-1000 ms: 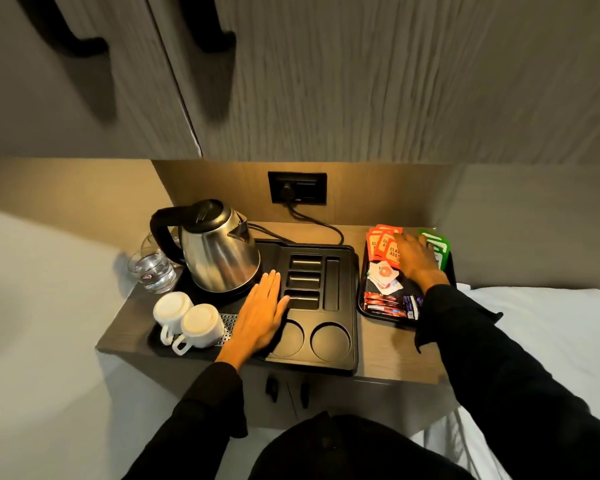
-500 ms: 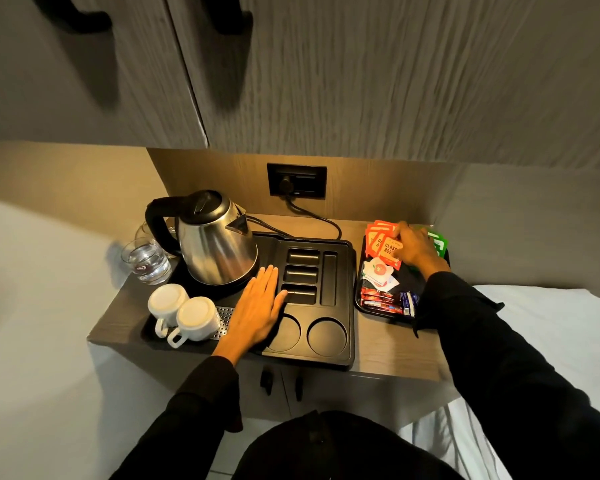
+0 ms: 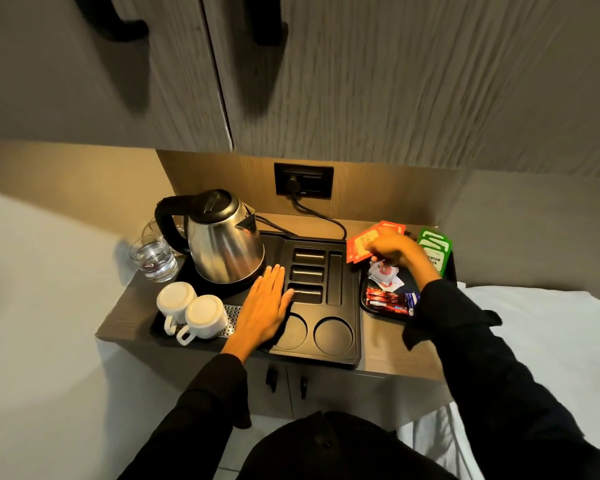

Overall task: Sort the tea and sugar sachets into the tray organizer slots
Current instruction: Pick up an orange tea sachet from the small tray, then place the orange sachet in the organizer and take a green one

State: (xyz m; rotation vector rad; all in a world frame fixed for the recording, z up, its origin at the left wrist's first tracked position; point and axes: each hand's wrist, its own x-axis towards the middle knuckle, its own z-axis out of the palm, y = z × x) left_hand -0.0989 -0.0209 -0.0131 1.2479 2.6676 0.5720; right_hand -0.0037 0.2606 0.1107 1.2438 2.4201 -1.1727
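A black tray organizer (image 3: 355, 303) lies on the wooden shelf, with three short slots, one long slot and two round cup wells, all showing nothing inside. My left hand (image 3: 265, 306) rests flat and open on the tray beside the slots. To the right sits a small black tray (image 3: 364, 301) holding green tea sachets (image 3: 435, 252), white sachets (image 3: 385, 277) and red and blue stick sachets (image 3: 390, 303). My right hand (image 3: 394, 249) is shut on a bunch of orange tea sachets (image 3: 361, 245), lifted above the small tray's left edge.
A steel kettle (image 3: 222, 240) stands on the tray's back left, its cord running to a wall socket (image 3: 303, 180). Two upturned white cups (image 3: 191, 310) sit on the drip grate. Water glasses (image 3: 153, 259) stand at far left. Cabinet doors hang overhead; a white bed lies right.
My right hand has closed on the orange sachets and lifted them leftward off the small tray. My left hand stays flat on the organizer. The camera has tilted slightly.
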